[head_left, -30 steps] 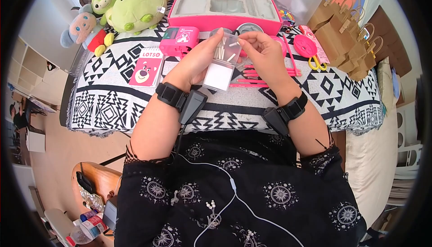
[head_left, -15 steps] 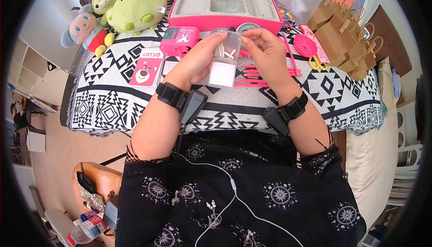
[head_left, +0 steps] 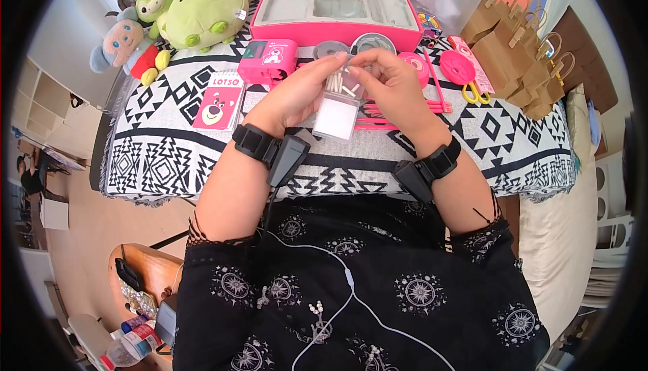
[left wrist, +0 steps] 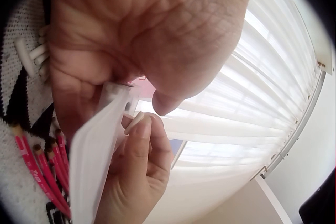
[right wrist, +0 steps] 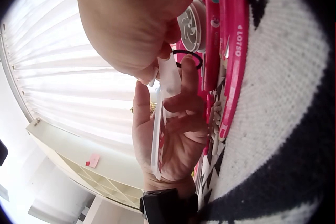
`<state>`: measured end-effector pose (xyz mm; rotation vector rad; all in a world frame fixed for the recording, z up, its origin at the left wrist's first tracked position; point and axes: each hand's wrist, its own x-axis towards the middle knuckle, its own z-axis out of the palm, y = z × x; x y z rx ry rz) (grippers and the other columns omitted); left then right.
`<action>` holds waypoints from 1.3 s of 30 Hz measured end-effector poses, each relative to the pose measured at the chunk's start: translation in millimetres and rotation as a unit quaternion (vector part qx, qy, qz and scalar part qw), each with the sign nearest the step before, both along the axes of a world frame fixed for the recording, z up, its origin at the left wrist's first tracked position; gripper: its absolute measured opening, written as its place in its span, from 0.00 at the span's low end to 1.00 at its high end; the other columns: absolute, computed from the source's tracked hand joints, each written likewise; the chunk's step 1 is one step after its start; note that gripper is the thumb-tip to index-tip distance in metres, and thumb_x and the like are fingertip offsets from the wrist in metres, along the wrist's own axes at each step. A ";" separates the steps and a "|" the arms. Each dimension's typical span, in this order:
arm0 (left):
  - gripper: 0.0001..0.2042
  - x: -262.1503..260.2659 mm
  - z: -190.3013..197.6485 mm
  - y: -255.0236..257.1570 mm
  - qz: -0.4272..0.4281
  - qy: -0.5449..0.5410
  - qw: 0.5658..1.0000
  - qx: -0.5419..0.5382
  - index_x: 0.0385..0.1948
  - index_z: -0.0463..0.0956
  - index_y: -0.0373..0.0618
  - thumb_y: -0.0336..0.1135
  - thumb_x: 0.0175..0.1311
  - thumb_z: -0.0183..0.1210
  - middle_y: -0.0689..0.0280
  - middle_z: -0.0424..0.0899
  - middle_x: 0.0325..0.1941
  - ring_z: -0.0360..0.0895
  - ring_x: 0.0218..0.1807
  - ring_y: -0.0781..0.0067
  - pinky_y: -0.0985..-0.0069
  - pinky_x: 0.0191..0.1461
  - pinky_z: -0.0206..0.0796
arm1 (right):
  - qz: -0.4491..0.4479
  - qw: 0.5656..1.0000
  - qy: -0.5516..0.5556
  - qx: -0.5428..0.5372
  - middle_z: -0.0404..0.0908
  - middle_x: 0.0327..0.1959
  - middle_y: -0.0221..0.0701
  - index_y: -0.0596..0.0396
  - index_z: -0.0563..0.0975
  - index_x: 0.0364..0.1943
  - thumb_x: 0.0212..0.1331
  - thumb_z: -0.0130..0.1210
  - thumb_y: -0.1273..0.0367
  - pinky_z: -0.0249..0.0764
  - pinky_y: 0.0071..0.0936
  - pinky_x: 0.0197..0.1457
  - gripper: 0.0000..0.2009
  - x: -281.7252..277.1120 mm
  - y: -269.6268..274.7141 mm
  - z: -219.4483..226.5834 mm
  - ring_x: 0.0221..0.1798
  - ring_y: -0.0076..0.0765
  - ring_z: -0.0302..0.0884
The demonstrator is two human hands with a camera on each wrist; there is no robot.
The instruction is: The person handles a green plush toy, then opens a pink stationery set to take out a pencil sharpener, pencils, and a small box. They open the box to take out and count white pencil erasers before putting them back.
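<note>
My left hand holds an open clear plastic case above the patterned cloth. Short white sticks lie in the case's upper half, while its lower half shows a plain white panel. At the upper right edge of the case is my right hand, thumb and forefinger together. In the left wrist view, that thumb and finger pinch one short white stick beside the case. The right wrist view shows the case edge-on, with my left fingers around its back.
Pink pencils lie just right of the case. A pink machine and a LOTSO notepad stand to the left. Behind is a large pink box. Yellow-handled scissors and paper bags are at the right.
The case has tilted, straightened and tilted again, ending slightly to the right. My right hand has moved in from beside the case to its upper edge, over the sticks.
</note>
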<state>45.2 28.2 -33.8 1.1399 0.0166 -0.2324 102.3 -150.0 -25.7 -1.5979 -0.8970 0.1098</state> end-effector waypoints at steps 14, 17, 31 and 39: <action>0.14 -4.3 10.4 -4.0 0.050 -0.048 0.996 -0.054 0.55 0.66 0.41 0.38 0.76 0.43 0.61 0.79 0.49 0.83 0.47 0.71 0.73 0.46 0.81 | -0.032 0.997 -0.071 0.025 0.73 0.38 0.28 0.57 0.78 0.42 0.61 0.59 0.74 0.68 0.16 0.31 0.07 3.8 1.8 -2.6 0.25 0.16 0.70; 0.14 -5.8 13.3 -4.3 0.080 -0.065 0.994 -0.022 0.56 0.65 0.41 0.35 0.75 0.43 0.60 0.79 0.49 0.82 0.48 0.70 0.71 0.45 0.81 | -0.052 0.996 -0.049 0.047 0.72 0.43 0.31 0.58 0.75 0.46 0.60 0.60 0.73 0.68 0.16 0.32 0.11 5.9 2.1 -4.3 0.29 0.16 0.71; 0.15 -2.0 9.0 -2.1 0.092 -0.111 0.989 0.034 0.55 0.67 0.41 0.36 0.72 0.54 0.62 0.81 0.44 0.82 0.39 0.76 0.77 0.39 0.79 | 0.070 0.983 0.168 0.013 0.75 0.42 0.35 0.62 0.63 0.60 0.68 0.54 0.59 0.74 0.19 0.28 0.25 1.5 8.3 -4.3 0.34 0.23 0.76; 0.15 -3.8 10.6 -7.6 0.084 -0.105 0.989 0.054 0.55 0.67 0.40 0.37 0.73 0.52 0.62 0.81 0.47 0.81 0.45 0.74 0.76 0.47 0.77 | 0.176 0.926 0.333 -0.007 0.78 0.45 0.33 0.54 0.65 0.60 0.70 0.51 0.55 0.80 0.27 0.33 0.23 -3.8 8.9 -6.2 0.42 0.27 0.81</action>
